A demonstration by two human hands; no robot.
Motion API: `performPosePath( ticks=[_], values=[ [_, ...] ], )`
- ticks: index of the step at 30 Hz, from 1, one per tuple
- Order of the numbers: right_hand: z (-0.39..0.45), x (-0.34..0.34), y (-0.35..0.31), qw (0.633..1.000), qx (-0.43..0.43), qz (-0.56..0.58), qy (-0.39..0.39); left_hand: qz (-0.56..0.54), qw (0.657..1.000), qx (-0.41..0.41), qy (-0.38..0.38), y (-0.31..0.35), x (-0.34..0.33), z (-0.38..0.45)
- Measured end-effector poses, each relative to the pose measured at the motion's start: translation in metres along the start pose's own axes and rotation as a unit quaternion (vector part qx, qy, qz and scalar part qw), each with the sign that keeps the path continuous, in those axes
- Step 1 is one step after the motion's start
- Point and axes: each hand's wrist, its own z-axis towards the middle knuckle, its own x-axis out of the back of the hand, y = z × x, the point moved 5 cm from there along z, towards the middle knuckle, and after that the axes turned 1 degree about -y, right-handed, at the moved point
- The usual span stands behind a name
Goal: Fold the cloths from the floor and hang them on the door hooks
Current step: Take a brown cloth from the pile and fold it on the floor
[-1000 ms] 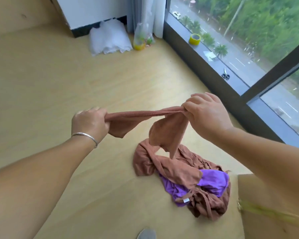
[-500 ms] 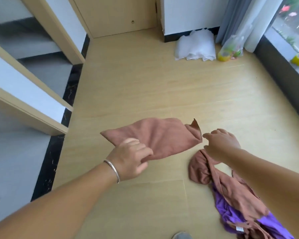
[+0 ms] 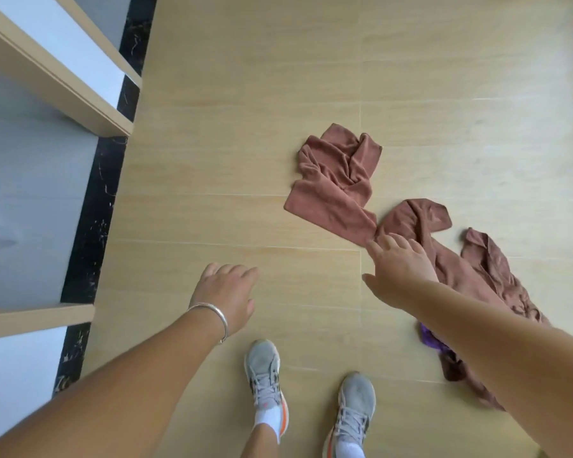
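A brown cloth point(image 3: 336, 186) lies loosely folded on the wooden floor. Just right of it sits a heap of more brown cloth point(image 3: 470, 272), with a purple cloth point(image 3: 432, 340) peeking out under my right forearm. My right hand point(image 3: 399, 266) hovers with spread, straight fingers over the near corner of the folded cloth and the edge of the heap, holding nothing. My left hand point(image 3: 227, 294), a silver bangle on its wrist, hangs relaxed and empty above bare floor to the left.
My two feet in grey and orange trainers point(image 3: 267, 375) stand at the bottom centre. White panels with wooden edges point(image 3: 63, 84) and a black stone strip point(image 3: 93, 206) run down the left side. Wooden floor point(image 3: 245, 94) stretches beyond the cloths.
Both hands have let go of the brown cloth, which now lies on the floor. My view has tipped down to my feet.
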Motion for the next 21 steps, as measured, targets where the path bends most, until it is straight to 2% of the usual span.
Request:
performPosePath(
  ticks=[8, 14, 21],
  values=[
    [0.016, 0.002, -0.014, 1.0, -0.012, 0.013, -0.002, 0.02, 1.0, -0.002, 0.016, -0.025, 0.0, 0.041],
    [0.04, -0.004, 0.0, 0.998, -0.056, 0.0, -0.019, 0.034, 0.997, -0.069, 0.019, -0.027, 0.004, 0.108],
    [0.111, -0.086, 0.007, 0.996, -0.09, 0.01, -0.028, 0.085, 0.986, -0.137, 0.028, -0.017, -0.05, 0.217]
  ],
)
